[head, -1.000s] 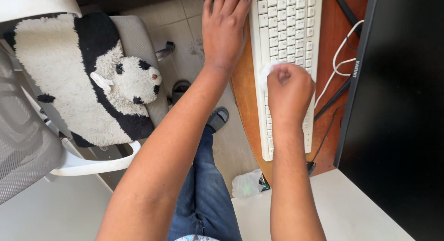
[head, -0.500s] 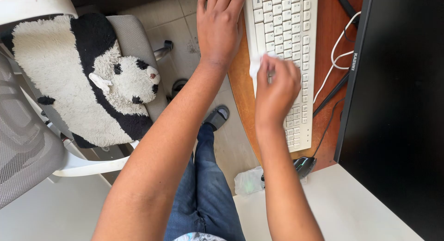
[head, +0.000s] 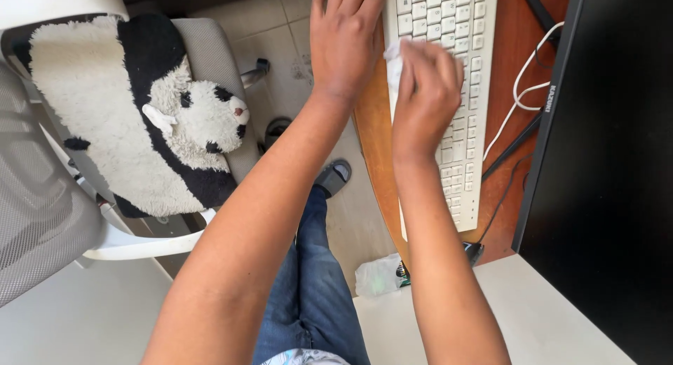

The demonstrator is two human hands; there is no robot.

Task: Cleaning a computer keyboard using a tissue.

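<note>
While the left hand (head: 343,46) lies flat, fingers spread, at the keyboard (head: 463,105) edge, right hand (head: 424,102) fingers pinch a white wipe (head: 394,56) against keys, nearer along its long axis.

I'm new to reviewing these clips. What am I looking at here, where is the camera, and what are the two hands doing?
The camera sits on a person's head and looks down, so both forearms reach in from below. There is no machine, only bare hands. The left hand lies flat at the edge of a long white computer keyboard. The right hand presses a small white wipe or tissue onto its keys. The keyboard rests on a reddish-brown wooden desk, beside a black monitor and white cables. To the left stands a grey mesh chair with a black-and-white plush panda cushion.
</note>
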